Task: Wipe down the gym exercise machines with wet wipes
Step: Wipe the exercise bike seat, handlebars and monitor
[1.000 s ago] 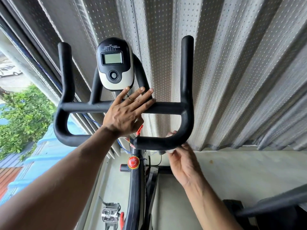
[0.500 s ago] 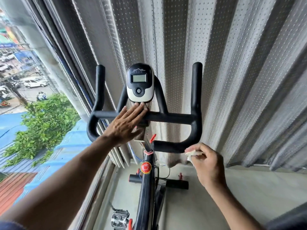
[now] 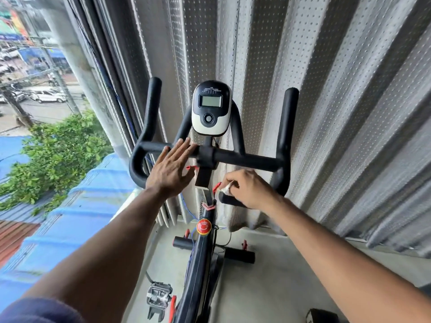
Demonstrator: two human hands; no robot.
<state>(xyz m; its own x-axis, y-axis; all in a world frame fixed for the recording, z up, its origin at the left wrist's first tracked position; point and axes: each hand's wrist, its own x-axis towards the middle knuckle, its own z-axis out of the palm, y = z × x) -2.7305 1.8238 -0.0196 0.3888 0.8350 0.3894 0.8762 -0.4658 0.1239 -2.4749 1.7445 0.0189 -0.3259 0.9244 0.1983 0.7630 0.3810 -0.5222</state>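
The right hand (image 3: 250, 188) pinches a crumpled wet wipe (image 3: 226, 189) in curled fingers and presses it on the near inner end of the handlebar (image 3: 247, 159), having slid inward from the right-hand bend half a second ago. The left hand (image 3: 171, 170) rests flat and open on the crossbar below the console (image 3: 211, 108), steadying the exercise bike (image 3: 198, 264). That lower grip looks nearly wiped; the upright horns probably remain.

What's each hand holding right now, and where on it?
The right hand pinches a bunched white wipe at its top, pressing it onto the near end of the handlebar. The left hand holds nothing; its straight fingers lie on the crossbar.
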